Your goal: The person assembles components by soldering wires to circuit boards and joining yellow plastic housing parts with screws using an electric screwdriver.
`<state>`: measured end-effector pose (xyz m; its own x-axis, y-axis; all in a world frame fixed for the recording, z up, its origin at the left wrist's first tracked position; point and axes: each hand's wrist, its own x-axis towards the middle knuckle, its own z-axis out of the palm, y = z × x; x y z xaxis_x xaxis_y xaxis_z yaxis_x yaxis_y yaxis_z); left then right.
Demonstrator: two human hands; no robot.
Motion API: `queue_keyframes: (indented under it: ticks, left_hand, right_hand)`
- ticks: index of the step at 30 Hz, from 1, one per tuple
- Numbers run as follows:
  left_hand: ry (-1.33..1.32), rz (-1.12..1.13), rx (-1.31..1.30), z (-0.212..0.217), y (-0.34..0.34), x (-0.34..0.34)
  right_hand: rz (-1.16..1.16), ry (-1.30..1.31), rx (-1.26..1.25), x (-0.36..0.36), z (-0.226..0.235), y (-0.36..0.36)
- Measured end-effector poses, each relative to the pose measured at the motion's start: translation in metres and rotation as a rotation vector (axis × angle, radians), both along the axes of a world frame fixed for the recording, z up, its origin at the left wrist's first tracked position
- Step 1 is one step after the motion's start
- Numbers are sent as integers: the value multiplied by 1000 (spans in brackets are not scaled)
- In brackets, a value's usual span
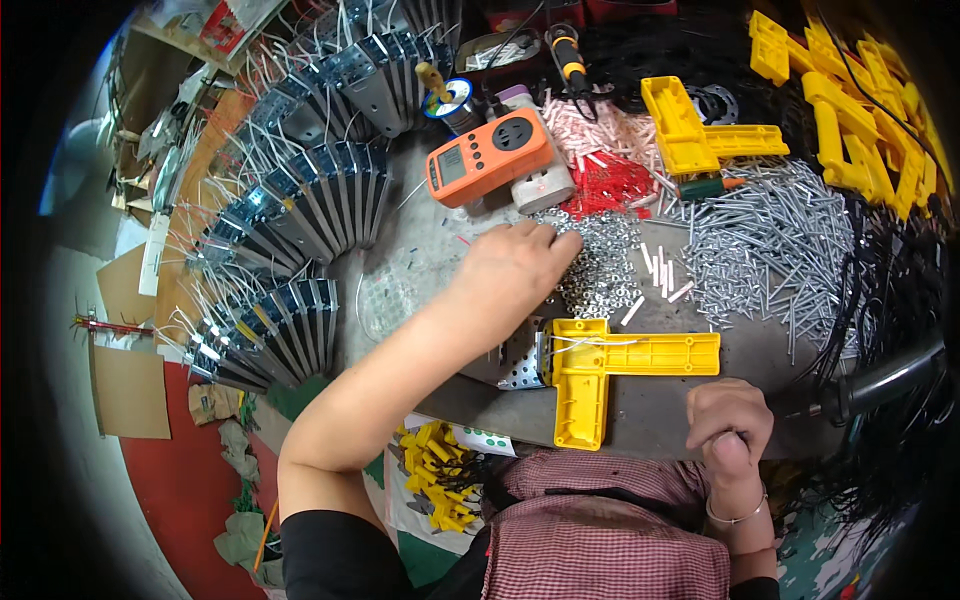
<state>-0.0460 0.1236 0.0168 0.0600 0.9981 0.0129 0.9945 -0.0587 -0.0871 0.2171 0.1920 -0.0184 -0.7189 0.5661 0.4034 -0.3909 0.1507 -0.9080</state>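
Observation:
My left hand reaches across the bench to the edge of a heap of small metal nuts. Its fingers bend down together, and their tips are hidden behind the hand. Close to the front edge of the bench, my right hand is curled into a fist; whatever it may hold is out of sight. Between my hands lies a yellow plastic handle shell, its hollow ribbed side up. White wires run along it from a perforated metal plate at its left. A few pale pink sleeves lie beside the nuts.
Rows of metal plates with white wires line the left. Behind my left hand stand an orange power meter and a solder spool. Screws, a green-handled tool, yellow shells and black cables fill the right.

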Motion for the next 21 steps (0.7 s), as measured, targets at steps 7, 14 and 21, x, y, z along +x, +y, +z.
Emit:
queue_keyframes:
  ticks: [7,14,21]
  left_hand:
    - [-660,48,374,41,-7,36]
    - [-1403,178,493,20,-18,99]
    - [-1492,241,360,23,-25,105]
  right_hand:
    - [-11,-7,78,1,7,-1]
    - [-79,-250,-329,-10,24,-13]
    - [-203,-88,-485,-26,33,-14]
